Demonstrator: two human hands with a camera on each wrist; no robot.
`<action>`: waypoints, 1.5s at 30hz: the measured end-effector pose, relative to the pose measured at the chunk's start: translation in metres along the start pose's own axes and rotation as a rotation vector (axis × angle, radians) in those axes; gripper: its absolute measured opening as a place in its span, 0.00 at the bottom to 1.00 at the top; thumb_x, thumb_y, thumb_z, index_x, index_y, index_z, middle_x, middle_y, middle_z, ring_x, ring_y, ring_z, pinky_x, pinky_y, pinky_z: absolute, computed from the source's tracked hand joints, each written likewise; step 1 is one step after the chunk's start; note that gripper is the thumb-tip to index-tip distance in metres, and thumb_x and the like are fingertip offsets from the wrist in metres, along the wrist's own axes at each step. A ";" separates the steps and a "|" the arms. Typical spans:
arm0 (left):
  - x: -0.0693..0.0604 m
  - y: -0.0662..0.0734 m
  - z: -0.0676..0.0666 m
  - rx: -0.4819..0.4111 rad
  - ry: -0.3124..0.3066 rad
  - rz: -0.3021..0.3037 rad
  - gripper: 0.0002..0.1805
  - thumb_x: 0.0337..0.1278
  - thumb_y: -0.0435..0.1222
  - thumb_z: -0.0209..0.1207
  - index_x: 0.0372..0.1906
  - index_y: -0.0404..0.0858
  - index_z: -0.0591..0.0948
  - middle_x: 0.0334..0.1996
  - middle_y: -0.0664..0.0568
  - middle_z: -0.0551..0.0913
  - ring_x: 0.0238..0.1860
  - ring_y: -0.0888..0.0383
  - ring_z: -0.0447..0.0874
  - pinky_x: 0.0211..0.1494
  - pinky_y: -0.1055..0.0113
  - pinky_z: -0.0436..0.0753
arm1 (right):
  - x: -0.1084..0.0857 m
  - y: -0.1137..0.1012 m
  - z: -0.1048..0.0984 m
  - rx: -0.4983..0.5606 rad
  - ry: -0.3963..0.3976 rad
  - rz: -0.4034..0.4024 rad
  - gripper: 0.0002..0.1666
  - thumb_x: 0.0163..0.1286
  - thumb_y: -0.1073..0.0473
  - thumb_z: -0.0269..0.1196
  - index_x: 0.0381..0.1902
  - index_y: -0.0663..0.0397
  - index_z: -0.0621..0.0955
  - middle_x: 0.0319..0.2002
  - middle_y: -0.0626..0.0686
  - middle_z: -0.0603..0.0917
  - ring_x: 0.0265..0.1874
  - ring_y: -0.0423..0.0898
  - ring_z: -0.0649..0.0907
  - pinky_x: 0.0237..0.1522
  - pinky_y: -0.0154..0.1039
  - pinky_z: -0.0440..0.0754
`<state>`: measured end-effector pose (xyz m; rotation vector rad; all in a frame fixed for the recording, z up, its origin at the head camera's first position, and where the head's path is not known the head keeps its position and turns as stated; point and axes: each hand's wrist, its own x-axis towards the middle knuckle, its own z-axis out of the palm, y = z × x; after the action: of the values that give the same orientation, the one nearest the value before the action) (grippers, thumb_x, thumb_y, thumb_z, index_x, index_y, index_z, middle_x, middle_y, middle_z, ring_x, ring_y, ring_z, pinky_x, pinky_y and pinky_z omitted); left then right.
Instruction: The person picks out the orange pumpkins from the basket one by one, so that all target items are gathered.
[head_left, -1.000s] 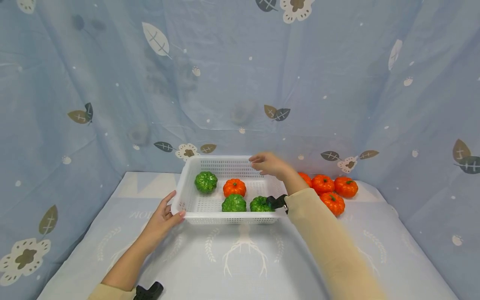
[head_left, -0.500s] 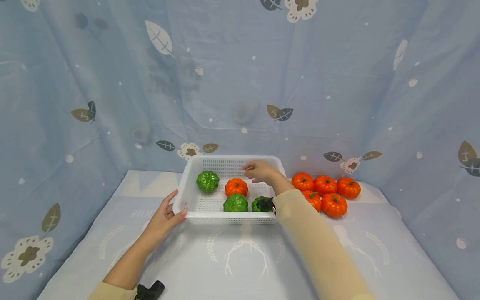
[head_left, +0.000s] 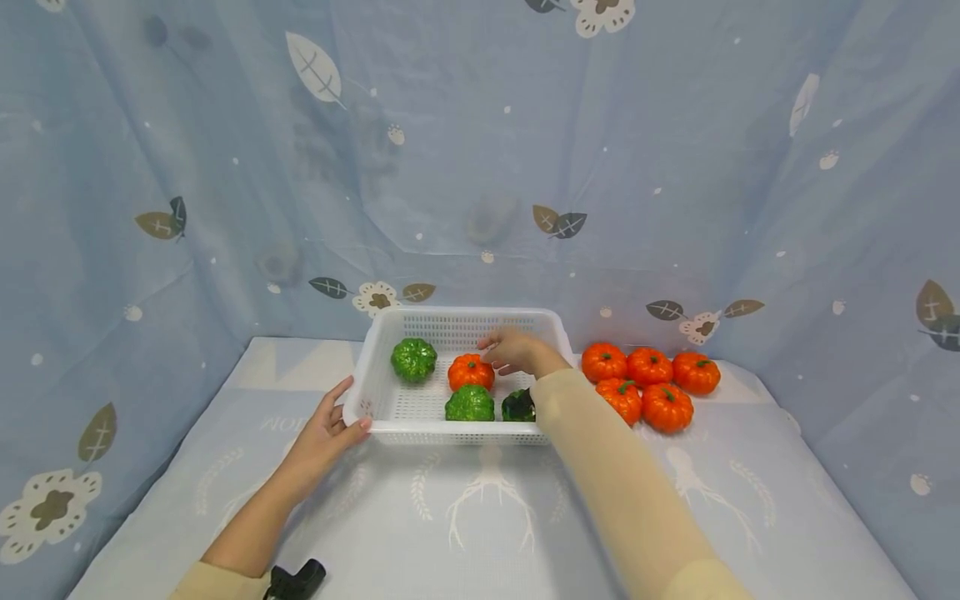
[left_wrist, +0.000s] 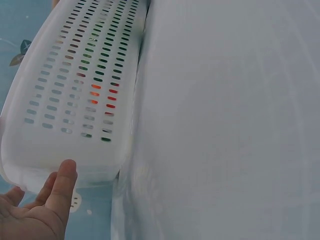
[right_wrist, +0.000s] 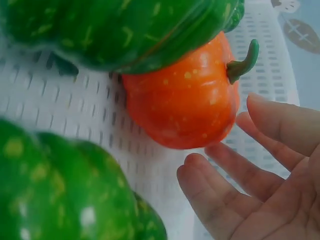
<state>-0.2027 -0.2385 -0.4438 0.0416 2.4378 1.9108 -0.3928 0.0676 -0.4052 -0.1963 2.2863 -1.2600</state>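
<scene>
A white slotted plastic basket (head_left: 427, 427) holds one small orange pumpkin (head_left: 471, 372) and several green ones: one at the left (head_left: 413, 360), one in front (head_left: 470, 404) and one at the right, partly hidden by my right wrist. My left hand (head_left: 321, 433) rests on the basket's left front corner, its thumb and fingers extended against the plastic. Inside the basket, my right hand (head_left: 517, 350) reaches to the right side of the orange pumpkin. Up close in the right wrist view, spread fingers lie beside that pumpkin's stem (right_wrist: 244, 65); whether they touch it I cannot tell.
Several more orange pumpkins (head_left: 649, 367) sit in a cluster on the pale table cover (head_left: 495, 533), just right of the basket. A blue patterned curtain (head_left: 480, 150) hangs right behind the basket.
My right hand has moved left and down into the basket, to the orange pumpkin's side. More of the cluster at the right now shows. My left hand stays on the corner.
</scene>
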 end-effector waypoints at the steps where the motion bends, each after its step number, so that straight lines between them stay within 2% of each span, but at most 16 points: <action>1: 0.000 0.000 0.000 0.002 -0.001 0.000 0.49 0.68 0.39 0.63 0.81 0.48 0.43 0.68 0.33 0.67 0.66 0.40 0.71 0.61 0.59 0.79 | 0.001 0.001 0.001 0.016 -0.007 0.011 0.24 0.71 0.65 0.62 0.64 0.57 0.77 0.62 0.59 0.76 0.57 0.57 0.78 0.58 0.50 0.80; 6: -0.001 0.002 0.000 0.020 -0.006 -0.003 0.50 0.68 0.38 0.62 0.81 0.49 0.42 0.69 0.33 0.66 0.67 0.39 0.71 0.63 0.53 0.77 | 0.004 0.004 0.001 0.085 -0.048 0.062 0.26 0.73 0.65 0.60 0.67 0.55 0.75 0.65 0.60 0.74 0.59 0.58 0.77 0.60 0.51 0.78; 11: -0.001 0.002 -0.001 0.013 -0.005 -0.008 0.50 0.68 0.38 0.62 0.81 0.49 0.42 0.69 0.34 0.66 0.67 0.39 0.70 0.63 0.53 0.77 | 0.007 0.007 0.001 0.138 -0.070 0.105 0.25 0.73 0.65 0.60 0.67 0.54 0.76 0.65 0.60 0.74 0.57 0.58 0.79 0.56 0.50 0.81; 19: 0.000 0.000 -0.001 0.003 -0.003 -0.006 0.50 0.68 0.38 0.63 0.81 0.48 0.42 0.69 0.34 0.66 0.66 0.40 0.71 0.61 0.59 0.79 | 0.009 0.008 0.002 0.166 -0.090 0.085 0.24 0.73 0.67 0.60 0.65 0.57 0.77 0.63 0.61 0.75 0.52 0.57 0.82 0.49 0.48 0.85; 23: 0.000 -0.001 -0.001 -0.012 -0.006 0.002 0.50 0.67 0.39 0.63 0.81 0.48 0.42 0.69 0.34 0.66 0.66 0.40 0.71 0.60 0.62 0.80 | 0.012 0.007 0.002 0.154 -0.079 0.072 0.23 0.73 0.67 0.61 0.65 0.58 0.77 0.62 0.62 0.76 0.51 0.57 0.83 0.49 0.48 0.85; 28: -0.001 -0.001 -0.001 -0.007 -0.007 0.010 0.50 0.67 0.40 0.63 0.81 0.48 0.42 0.69 0.34 0.66 0.66 0.40 0.71 0.61 0.61 0.79 | 0.012 0.004 0.000 0.150 -0.048 0.027 0.24 0.73 0.66 0.61 0.65 0.58 0.76 0.62 0.62 0.76 0.53 0.56 0.81 0.51 0.48 0.84; 34: -0.001 0.000 0.000 0.000 -0.011 0.007 0.50 0.68 0.40 0.63 0.81 0.48 0.42 0.70 0.34 0.66 0.67 0.40 0.71 0.60 0.63 0.78 | -0.001 -0.007 -0.011 0.129 -0.027 -0.061 0.25 0.74 0.65 0.60 0.68 0.60 0.74 0.63 0.64 0.75 0.56 0.59 0.81 0.53 0.51 0.83; 40: 0.000 0.001 0.001 -0.007 -0.007 0.002 0.50 0.68 0.39 0.63 0.81 0.48 0.42 0.69 0.34 0.66 0.67 0.40 0.70 0.59 0.64 0.79 | -0.023 -0.017 -0.032 0.114 0.012 -0.099 0.25 0.75 0.65 0.59 0.68 0.59 0.73 0.63 0.66 0.75 0.57 0.60 0.81 0.57 0.54 0.80; 45: -0.001 0.001 0.000 -0.005 -0.002 0.001 0.49 0.68 0.38 0.62 0.81 0.48 0.42 0.68 0.34 0.66 0.66 0.41 0.71 0.59 0.63 0.80 | -0.041 -0.020 -0.050 0.120 0.006 -0.136 0.27 0.76 0.65 0.58 0.70 0.60 0.70 0.66 0.67 0.71 0.60 0.62 0.78 0.59 0.56 0.78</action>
<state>-0.2022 -0.2382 -0.4432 0.0445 2.4315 1.9168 -0.3851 0.1082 -0.3522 -0.3099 2.2252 -1.4640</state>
